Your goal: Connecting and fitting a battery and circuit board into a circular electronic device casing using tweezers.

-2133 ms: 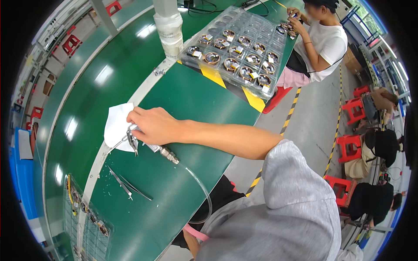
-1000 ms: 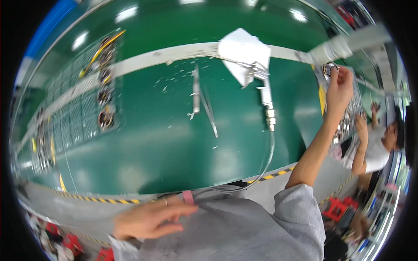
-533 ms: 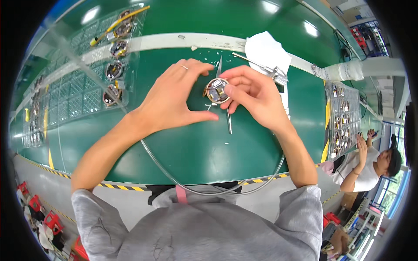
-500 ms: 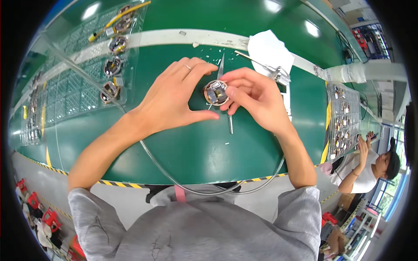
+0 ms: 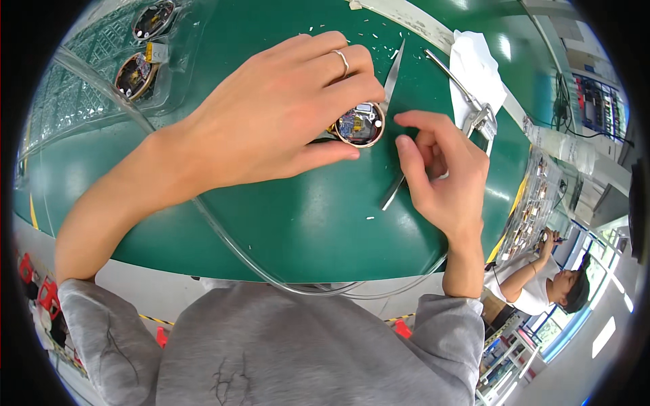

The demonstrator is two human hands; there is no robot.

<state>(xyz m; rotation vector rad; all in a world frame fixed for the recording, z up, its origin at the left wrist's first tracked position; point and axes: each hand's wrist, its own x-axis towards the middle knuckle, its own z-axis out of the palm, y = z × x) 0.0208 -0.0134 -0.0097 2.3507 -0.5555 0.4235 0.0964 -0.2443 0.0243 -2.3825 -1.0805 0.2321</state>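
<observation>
A round circuit module point(image 5: 360, 127) with a thin gold-coloured rim faces up over the green bench. My left hand point(image 5: 291, 108), with a ring on one finger, closes around its left side, fingers above and thumb below. Apart from the module on its right is my right hand point(image 5: 447, 172), holding nothing, thumb and forefinger spread and the other fingers curled. Between the hands lies a slim pointed metal tool point(image 5: 393, 78), probably tweezers; its middle is hidden behind the module.
Clear plastic trays point(image 5: 88, 101) with similar round modules stand at the left. A metal tool with a long nozzle point(image 5: 450, 74) rests by white paper point(image 5: 474, 64). A transparent hose point(image 5: 230, 243) loops along the front edge. At the right, a person point(image 5: 528, 287) works beside another tray point(image 5: 535, 196).
My left hand has moved onto the module and closed on it. My right hand has let go and drawn back to the right. The view has shifted closer to the bench.
</observation>
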